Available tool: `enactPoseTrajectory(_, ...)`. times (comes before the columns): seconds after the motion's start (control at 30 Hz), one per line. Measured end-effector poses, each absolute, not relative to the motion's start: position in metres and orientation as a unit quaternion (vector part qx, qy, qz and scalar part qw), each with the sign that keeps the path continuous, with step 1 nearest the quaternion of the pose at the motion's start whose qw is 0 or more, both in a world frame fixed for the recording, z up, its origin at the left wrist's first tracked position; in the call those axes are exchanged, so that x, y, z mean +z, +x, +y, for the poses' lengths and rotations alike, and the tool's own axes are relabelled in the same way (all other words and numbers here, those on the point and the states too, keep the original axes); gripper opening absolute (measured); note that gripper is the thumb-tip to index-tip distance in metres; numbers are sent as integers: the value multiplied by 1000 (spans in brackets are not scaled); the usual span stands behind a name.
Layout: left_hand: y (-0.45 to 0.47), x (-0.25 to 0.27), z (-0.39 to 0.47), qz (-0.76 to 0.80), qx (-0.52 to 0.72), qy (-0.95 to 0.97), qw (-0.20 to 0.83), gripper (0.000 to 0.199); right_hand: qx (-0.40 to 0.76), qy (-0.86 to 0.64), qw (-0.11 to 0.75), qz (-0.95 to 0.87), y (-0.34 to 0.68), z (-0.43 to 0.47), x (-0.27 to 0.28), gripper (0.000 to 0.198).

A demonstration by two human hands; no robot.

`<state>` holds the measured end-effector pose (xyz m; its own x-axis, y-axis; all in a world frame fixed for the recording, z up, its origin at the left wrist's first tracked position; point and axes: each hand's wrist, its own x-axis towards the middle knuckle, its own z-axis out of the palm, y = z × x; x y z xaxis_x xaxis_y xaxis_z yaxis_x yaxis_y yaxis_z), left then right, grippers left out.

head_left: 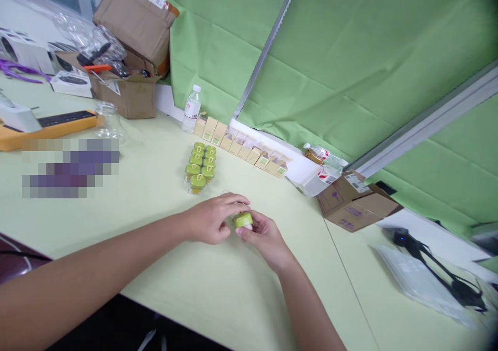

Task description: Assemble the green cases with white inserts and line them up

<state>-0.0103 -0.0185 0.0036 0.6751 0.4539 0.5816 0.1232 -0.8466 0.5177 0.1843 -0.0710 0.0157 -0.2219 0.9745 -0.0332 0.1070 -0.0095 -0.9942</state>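
Note:
A small clear jar with a green lid [243, 219] is between my hands above the table. My right hand [268, 239] is closed around its right side, thumb at the front and fingers behind. My left hand [213, 218] reaches over from the left, its fingers stretched across the back top of the jar and its thumb apart from it. Whether those fingertips touch the lid is unclear. Just beyond my left hand stand several matching green-lidded jars [197, 181] in two rows, each with a pale loop on top.
Along the wall runs a row of small open cardboard boxes [237, 144] beside a water bottle [191, 109]. A glass jar [106, 120] and an orange power strip [66, 124] lie left. A larger carton [350, 200] and plastic bottles [324, 156] stand right.

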Motion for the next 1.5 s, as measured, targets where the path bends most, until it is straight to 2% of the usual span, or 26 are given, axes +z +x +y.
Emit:
enactPoseTrajectory(0.13,-9,8,-22,138,349,902,213,61,540,-466,406,-571,185,-71,14,27)
enactPoseTrajectory(0.3,-10,7,-18,162,348,899,211,46,552,-465,424,-546,189,-71,16,44)
enactPoseTrajectory(0.43,-13,3,-11,213,357,882,220,32,533,-503,436,-523,195,-67,13,42)
enactPoseTrajectory(0.5,-14,2,-8,246,377,865,222,34,484,-532,448,-531,200,-65,11,39)
enactPoseTrajectory(0.63,-15,0,-4,295,408,835,223,42,299,-600,444,-594,211,-61,3,31)
enactPoseTrajectory(0.7,-16,0,-4,299,414,830,225,44,260,-613,440,-602,213,-60,-1,29)
enactPoseTrajectory(0.93,-13,1,-4,310,451,804,233,43,310,-597,457,-582,201,-57,-12,33)
enactPoseTrajectory(1.07,-12,3,-6,308,442,807,242,43,253,-591,452,-619,199,-57,-15,29)
enactPoseTrajectory(1.3,-12,5,-12,300,401,825,261,43,177,-623,365,-669,202,-55,-19,36)
enactPoseTrajectory(1.5,-11,3,-12,291,398,826,273,45,177,-642,374,-645,210,-59,-11,41)
